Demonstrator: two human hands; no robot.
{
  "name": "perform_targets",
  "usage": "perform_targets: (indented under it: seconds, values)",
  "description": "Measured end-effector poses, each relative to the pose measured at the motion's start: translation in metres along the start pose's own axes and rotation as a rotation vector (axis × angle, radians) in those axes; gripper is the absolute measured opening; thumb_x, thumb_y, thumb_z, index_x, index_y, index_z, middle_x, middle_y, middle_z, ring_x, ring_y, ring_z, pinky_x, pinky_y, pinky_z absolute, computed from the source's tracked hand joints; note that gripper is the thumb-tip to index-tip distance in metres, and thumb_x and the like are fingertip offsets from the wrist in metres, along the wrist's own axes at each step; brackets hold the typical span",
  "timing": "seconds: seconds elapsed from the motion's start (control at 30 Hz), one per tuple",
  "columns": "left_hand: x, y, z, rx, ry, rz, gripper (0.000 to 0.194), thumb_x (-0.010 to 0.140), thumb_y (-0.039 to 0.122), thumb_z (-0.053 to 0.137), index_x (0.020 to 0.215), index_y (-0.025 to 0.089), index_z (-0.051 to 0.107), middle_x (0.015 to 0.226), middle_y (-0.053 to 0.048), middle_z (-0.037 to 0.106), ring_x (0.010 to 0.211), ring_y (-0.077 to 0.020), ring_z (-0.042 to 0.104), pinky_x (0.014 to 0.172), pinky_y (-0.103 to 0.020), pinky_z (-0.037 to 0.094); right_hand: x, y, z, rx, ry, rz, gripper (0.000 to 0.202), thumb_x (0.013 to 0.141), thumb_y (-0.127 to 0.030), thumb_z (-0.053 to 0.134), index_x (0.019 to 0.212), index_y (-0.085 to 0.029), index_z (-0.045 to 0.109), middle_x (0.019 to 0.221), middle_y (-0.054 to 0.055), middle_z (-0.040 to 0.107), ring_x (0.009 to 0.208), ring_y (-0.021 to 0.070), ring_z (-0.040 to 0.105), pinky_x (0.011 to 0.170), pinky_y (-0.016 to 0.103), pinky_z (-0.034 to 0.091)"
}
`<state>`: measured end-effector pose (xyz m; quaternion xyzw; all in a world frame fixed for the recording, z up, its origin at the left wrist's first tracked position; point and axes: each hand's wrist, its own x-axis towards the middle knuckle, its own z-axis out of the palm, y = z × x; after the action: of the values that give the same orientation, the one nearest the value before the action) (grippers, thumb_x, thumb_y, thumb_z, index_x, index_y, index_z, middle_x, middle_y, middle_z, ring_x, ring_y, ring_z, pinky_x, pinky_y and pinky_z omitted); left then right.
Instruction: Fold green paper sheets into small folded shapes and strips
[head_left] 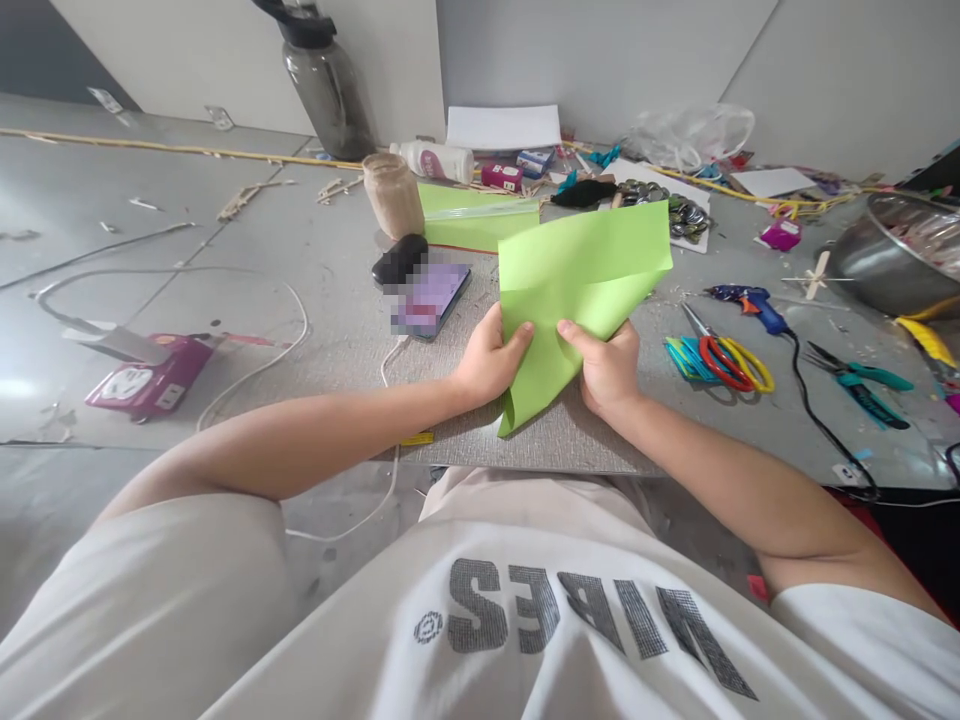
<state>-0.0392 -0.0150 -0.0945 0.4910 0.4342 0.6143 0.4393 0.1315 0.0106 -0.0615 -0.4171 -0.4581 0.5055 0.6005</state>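
Observation:
A green paper sheet [574, 265], partly curled over with a narrow lower end, is held up above the table's front edge. My left hand [491, 358] grips its left side, thumb pressed on the front. My right hand [606, 368] grips the right side the same way, its thumb near the middle of the paper. The fingers behind the sheet are partly hidden. More green paper [480, 222] lies on the table behind, with a clear strip across it. A phone [433, 300] lies to the left of the held sheet.
Scissors [724, 360], a blue glue gun [757, 305] and teal pliers [862, 380] lie at the right, before a metal bowl [892, 255]. A jar [394, 195] and dark bottle [326, 90] stand behind. A pink power strip [154, 378] and white cable are at the left.

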Motion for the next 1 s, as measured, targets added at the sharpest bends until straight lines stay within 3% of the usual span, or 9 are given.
perform_targets:
  seconds: [0.13, 0.27, 0.4, 0.53, 0.67, 0.77, 1.0]
  values:
    - [-0.003, 0.002, -0.001, 0.038, -0.023, -0.043, 0.033, 0.103, 0.031, 0.091, 0.132, 0.024, 0.077, 0.135, -0.01, 0.091, 0.129, -0.0344, 0.088, 0.112, -0.045, 0.073, 0.003, -0.001, -0.002, -0.013, 0.021, -0.015, 0.056, 0.059, -0.043, 0.106, 0.108, -0.029, 0.083, 0.121, 0.007, 0.096, 0.117, 0.0366, 0.09, 0.114, 0.056, 0.077]
    - [-0.003, 0.001, -0.002, 0.055, -0.045, 0.001, 0.038, 0.103, 0.031, 0.088, 0.138, 0.025, 0.076, 0.142, -0.011, 0.091, 0.136, -0.0359, 0.087, 0.12, -0.049, 0.071, 0.005, 0.0, -0.006, -0.029, -0.019, -0.02, 0.058, 0.061, -0.043, 0.106, 0.113, -0.028, 0.084, 0.126, 0.01, 0.095, 0.122, 0.0376, 0.09, 0.117, 0.056, 0.074]
    - [-0.004, 0.0, -0.003, 0.055, -0.05, 0.021, 0.038, 0.103, 0.036, 0.086, 0.137, 0.024, 0.075, 0.14, -0.013, 0.091, 0.133, -0.0376, 0.088, 0.115, -0.05, 0.073, 0.004, -0.002, -0.008, -0.053, -0.047, -0.01, 0.058, 0.063, -0.045, 0.107, 0.113, -0.027, 0.085, 0.128, 0.012, 0.095, 0.124, 0.0385, 0.089, 0.119, 0.057, 0.072]
    - [-0.001, -0.001, -0.006, 0.015, -0.023, 0.032, 0.038, 0.102, 0.039, 0.086, 0.135, 0.025, 0.072, 0.139, -0.012, 0.09, 0.134, -0.036, 0.088, 0.115, -0.049, 0.074, 0.001, -0.006, -0.008, -0.045, -0.095, 0.045, 0.054, 0.06, -0.042, 0.108, 0.106, -0.025, 0.087, 0.12, 0.012, 0.096, 0.116, 0.0405, 0.09, 0.113, 0.061, 0.075]
    - [0.003, -0.005, -0.01, 0.04, 0.022, 0.042, 0.042, 0.101, 0.04, 0.087, 0.137, 0.027, 0.07, 0.144, -0.012, 0.088, 0.142, -0.0361, 0.085, 0.126, -0.052, 0.071, -0.001, -0.008, -0.007, -0.024, -0.108, 0.096, 0.053, 0.055, -0.039, 0.11, 0.101, -0.027, 0.087, 0.114, 0.009, 0.097, 0.11, 0.04, 0.09, 0.106, 0.061, 0.078]
    - [0.003, -0.006, -0.013, 0.062, 0.02, 0.055, 0.05, 0.099, 0.046, 0.089, 0.141, 0.028, 0.069, 0.148, -0.014, 0.087, 0.146, -0.0369, 0.084, 0.13, -0.053, 0.068, -0.002, -0.006, -0.005, -0.015, -0.094, 0.117, 0.054, 0.054, -0.038, 0.109, 0.102, -0.027, 0.086, 0.113, 0.008, 0.097, 0.111, 0.0393, 0.09, 0.106, 0.059, 0.078]
    - [0.0, 0.002, -0.014, 0.088, 0.017, 0.094, 0.061, 0.093, 0.064, 0.095, 0.135, 0.031, 0.067, 0.144, -0.015, 0.086, 0.14, -0.0375, 0.085, 0.123, -0.053, 0.071, -0.004, 0.004, 0.003, 0.024, -0.071, 0.124, 0.062, 0.055, -0.041, 0.105, 0.109, -0.03, 0.076, 0.116, 0.007, 0.095, 0.113, 0.0386, 0.089, 0.109, 0.059, 0.076]
